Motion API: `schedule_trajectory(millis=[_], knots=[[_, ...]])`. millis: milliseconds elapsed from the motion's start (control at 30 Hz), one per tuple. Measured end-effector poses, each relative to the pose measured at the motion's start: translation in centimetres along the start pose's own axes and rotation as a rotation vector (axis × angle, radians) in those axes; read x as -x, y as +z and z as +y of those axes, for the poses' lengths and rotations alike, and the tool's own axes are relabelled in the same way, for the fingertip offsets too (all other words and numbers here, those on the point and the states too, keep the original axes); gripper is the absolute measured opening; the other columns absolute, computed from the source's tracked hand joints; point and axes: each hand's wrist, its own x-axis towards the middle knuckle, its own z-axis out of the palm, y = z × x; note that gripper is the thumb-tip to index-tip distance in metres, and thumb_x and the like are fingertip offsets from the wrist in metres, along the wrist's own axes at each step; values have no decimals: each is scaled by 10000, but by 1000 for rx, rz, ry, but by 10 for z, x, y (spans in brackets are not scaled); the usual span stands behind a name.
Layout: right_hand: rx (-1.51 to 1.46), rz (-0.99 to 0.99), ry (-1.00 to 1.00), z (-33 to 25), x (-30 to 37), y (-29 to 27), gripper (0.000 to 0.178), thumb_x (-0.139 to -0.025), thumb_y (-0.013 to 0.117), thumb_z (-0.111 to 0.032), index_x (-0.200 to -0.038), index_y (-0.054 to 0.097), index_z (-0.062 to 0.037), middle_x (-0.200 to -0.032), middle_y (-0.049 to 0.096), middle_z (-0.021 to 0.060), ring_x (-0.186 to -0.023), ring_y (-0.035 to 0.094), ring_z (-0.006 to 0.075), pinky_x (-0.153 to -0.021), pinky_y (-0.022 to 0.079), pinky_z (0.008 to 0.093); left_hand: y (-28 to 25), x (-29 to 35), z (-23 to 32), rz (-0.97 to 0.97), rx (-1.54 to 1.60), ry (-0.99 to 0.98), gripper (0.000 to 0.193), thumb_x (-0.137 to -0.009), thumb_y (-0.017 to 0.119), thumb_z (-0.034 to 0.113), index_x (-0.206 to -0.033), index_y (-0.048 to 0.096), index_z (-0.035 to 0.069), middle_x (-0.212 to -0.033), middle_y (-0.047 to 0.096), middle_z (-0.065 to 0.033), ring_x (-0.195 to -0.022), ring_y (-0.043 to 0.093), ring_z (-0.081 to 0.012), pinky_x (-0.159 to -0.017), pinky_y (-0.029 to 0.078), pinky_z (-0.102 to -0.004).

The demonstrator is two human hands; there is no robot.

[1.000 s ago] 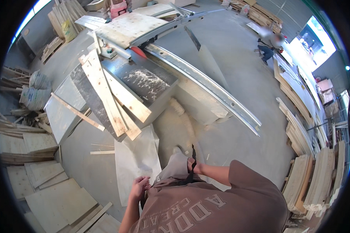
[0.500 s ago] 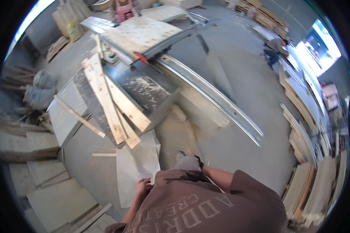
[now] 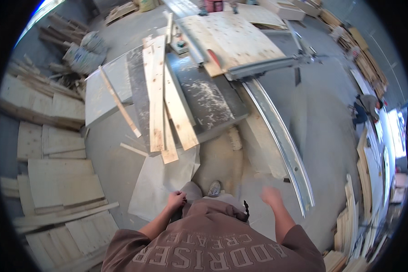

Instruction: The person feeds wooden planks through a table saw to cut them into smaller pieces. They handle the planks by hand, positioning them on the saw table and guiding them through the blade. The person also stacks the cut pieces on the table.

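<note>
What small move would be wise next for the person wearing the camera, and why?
Perhaps draw the right hand slightly closer to the body: it is held out to the side, and the long metal rail ends to the right of it in the picture. How near they really are is hard to tell.

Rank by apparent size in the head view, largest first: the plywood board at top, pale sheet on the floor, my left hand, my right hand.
1. Plywood board
2. Pale sheet
3. Left hand and right hand: about alike, the right blurred, so unranked.
</note>
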Motion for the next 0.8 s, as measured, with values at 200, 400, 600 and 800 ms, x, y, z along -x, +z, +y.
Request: schedule_trajectory(millis=[200, 400, 600, 800], knots=[[-162, 255, -417, -198, -60, -115, 418, -1009, 673, -397, -1152, 667, -5, -1208, 716, 244, -1152, 675, 452, -953, 553, 547, -19, -44, 52, 436, -448, 559, 310, -865, 774, 206, -1026, 682, -43, -878, 713, -173, -776, 687, -345, -740, 569, -432], [-392, 337, -361, -326, -141, -138, 547, -1046, 613, -457, -1293, 547, 27, -1337, 624, 300, -1292, 581, 489, -1054, 495, 573, -48, -121, 176, 783, -614, 595, 792, -776, 849, 340, -1396, 518, -26, -1367, 579, -247, -1268, 541, -436, -1098, 450, -503], [-291, 139, -281, -336, -203, -151, 435, -1065, 593, -433, -1206, 603, -21, -1174, 702, 255, -1144, 667, 452, -961, 516, 563, -45, -167, 229, 665, -584, 230, 961, -762, 830, 432, -1495, 438, -50, -1417, 514, -266, -1307, 502, -473, -1142, 434, -515], [-662, 65, -421, -294, -230, -134, 301, -1011, 698, -326, -1040, 696, -27, -888, 731, 168, -864, 723, 308, -787, 547, 446, -27, -163, 224, 439, -509, 292, 881, -813, 786, 456, -1471, 484, -46, -1401, 512, -287, -1314, 516, -480, -1128, 455, -528]])
